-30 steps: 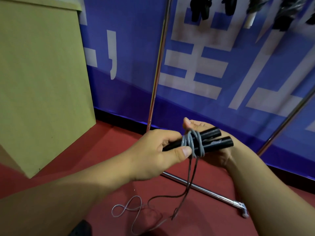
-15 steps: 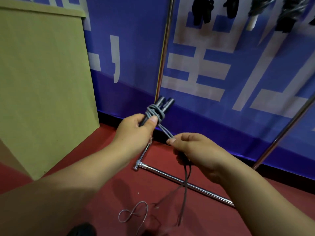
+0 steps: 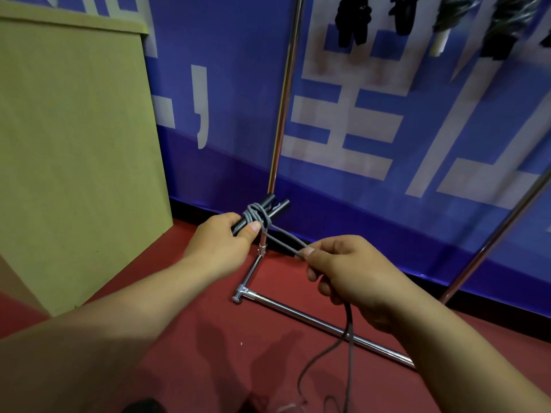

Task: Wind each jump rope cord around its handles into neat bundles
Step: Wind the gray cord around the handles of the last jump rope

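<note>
My right-hand fingers (image 3: 310, 254) pinch the grey cord (image 3: 286, 240), drawn taut toward ten o'clock to my left hand (image 3: 222, 242), which grips two black handles (image 3: 272, 207) whose long axis points toward two o'clock.

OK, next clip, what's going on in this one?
A person is winding a jump rope. The left hand grips the two black handles side by side, with several turns of grey cord already around them. The right hand pinches the doubled cord, stretched taut from the bundle; the rest trails down to the red floor.
</note>
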`<state>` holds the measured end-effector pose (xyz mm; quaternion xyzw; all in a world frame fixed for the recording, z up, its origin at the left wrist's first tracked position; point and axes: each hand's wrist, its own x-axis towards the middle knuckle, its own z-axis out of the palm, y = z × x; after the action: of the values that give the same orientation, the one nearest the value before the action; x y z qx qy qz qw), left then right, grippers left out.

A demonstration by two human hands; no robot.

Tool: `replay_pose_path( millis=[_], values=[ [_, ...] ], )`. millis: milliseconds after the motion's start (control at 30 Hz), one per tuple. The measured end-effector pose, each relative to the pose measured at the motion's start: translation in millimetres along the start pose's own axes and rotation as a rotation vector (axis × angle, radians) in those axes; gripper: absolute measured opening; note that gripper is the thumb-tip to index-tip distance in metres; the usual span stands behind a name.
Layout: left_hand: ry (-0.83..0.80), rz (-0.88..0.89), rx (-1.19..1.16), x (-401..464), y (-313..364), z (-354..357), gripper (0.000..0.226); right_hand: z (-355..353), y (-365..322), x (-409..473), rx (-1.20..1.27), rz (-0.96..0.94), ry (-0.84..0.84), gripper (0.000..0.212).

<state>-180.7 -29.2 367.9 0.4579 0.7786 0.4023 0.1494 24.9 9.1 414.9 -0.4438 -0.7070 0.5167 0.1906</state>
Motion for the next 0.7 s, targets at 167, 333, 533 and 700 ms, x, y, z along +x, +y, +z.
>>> replay_pose_path(
  millis=[167,333,533,700],
  values=[
    [-0.022,-0.028,0.101,9.6,-14.4,-0.3,0.03,1.9,-2.5,-4.5,-0.195,-0.164,0.134,0.034],
    [-0.183,0.006,0.212,10.5,-13.4,10.1,0.026,4.1,-6.3,-8.2,-0.265,-0.259,0.185,0.04],
    [-0.532,0.129,0.401,-7.2,-2.9,15.1,0.023,-9.4,6.0,-4.0,-0.277,-0.201,0.195,0.033],
    [-0.671,0.303,0.524,-25.4,15.1,18.8,0.018,-14.6,13.2,2.3,-0.23,-0.233,0.238,0.017]
  ],
)
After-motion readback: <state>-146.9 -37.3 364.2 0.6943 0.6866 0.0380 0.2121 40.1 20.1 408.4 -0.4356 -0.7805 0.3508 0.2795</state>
